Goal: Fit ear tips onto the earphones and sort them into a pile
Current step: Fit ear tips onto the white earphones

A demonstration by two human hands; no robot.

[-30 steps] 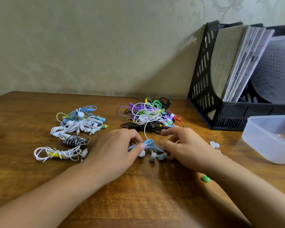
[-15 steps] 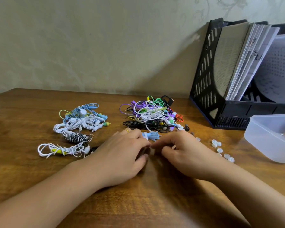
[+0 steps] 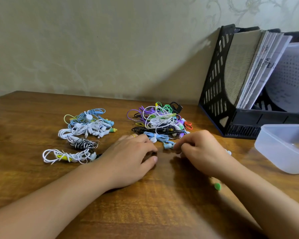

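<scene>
Vs half a second ago: light-blue wired earphone set (image 3: 158, 136) now lies stretched out in front of the tangled multicolour earphone pile (image 3: 160, 119), its blue earbud (image 3: 167, 145) exposed on the wooden tabletop (image 3: 162, 213) between the hands; before, only a bit of blue showed at the fingertips. Right hand (image 3: 203, 150) has shifted right, covering most of the loose white ear tips by the translucent plastic container (image 3: 283, 147); one white ear tip (image 3: 229, 152) peeks out past the knuckles. Small green ear tip (image 3: 217, 186) is back in view below the right wrist.

Left hand (image 3: 129, 157): palm down, resting on the tabletop, fingers loosely bent, thumb out to the right, ring on one finger. Grip released as far as I can see.

Right hand: fingers curled in, tips at the blue earbud. Can't tell if the grip is actually pinching it.

Sorted pile of white and blue earphones (image 3: 86, 125) sits left, well apart from the hands. Black mesh file holder (image 3: 217, 83) rear right.
</scene>
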